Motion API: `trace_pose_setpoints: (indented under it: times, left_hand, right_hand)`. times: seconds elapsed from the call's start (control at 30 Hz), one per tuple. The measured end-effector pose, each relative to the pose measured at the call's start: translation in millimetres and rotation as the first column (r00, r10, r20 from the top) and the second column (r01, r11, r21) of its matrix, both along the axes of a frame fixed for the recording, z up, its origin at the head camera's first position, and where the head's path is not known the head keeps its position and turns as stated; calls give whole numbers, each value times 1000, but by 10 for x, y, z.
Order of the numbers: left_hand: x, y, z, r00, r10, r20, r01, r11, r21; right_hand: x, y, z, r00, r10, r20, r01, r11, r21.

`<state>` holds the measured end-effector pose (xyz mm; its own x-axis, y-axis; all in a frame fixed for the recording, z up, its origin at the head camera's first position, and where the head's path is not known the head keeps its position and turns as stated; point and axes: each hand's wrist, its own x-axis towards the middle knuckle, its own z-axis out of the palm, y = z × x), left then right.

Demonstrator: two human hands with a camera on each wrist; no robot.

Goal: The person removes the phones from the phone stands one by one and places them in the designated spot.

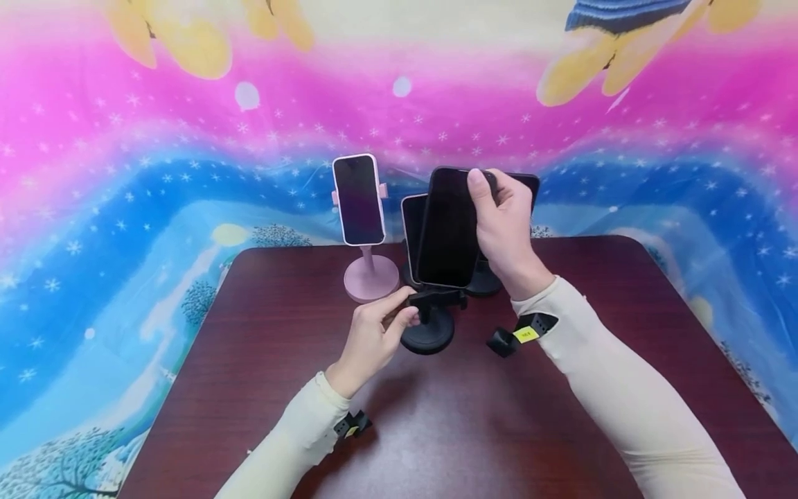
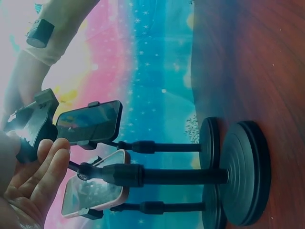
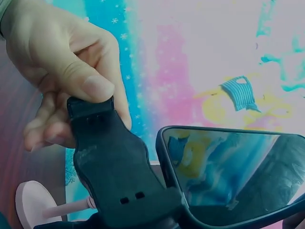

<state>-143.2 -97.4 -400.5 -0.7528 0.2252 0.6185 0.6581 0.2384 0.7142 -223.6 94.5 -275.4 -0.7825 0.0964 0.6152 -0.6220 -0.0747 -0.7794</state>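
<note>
My right hand point(image 1: 508, 225) grips the right edge of a black phone point(image 1: 449, 229), thumb across its front. The phone stands upright just above the cradle of a black phone stand point(image 1: 430, 333). With thumb and fingers, my left hand point(image 1: 374, 339) pinches the left end of that cradle. In the right wrist view the left hand point(image 3: 71, 67) holds the end of the black cradle point(image 3: 112, 157), and the phone point(image 3: 233, 176) is at the cradle's other end. The left wrist view shows the stand's pole point(image 2: 186, 176) and round base point(image 2: 243, 174).
On the left a pink stand point(image 1: 370, 277) carries a phone in a pale case point(image 1: 359, 201). Behind the front stand, two more black stands hold a pink-edged phone point(image 1: 413, 229) and a dark phone point(image 1: 528, 184). A patterned cloth point(image 1: 156, 180) hangs behind the dark red table point(image 1: 280, 339).
</note>
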Motion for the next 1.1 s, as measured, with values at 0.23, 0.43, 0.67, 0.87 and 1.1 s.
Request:
trace_pose_setpoints:
  times: [0.23,0.43,0.67,0.87,1.1]
  left_hand:
    - [3,-2,9,1000,1,3,-1,1000,27]
    - [2,11,-2,1000,-6,16,5,999,33]
    - [-7,3,-6,1000,-4,18,3,999,34]
    - [-6,-3,-2,1000,7,12,-7,1000,29]
    - [5,0,1,1000,5,27,-6,1000,28]
  right_hand:
    - [28,43,11,999,-8,-33,7,1000,-22]
    - [66,70,24,999,-9,-52,7,999,-37]
    - [123,91,26,999,8,-31,-10,999,-54]
    - [163,106,4,1000,9,-30,-10,999,-32]
    - [239,142,-75,1000,2,2,-2,998,-61]
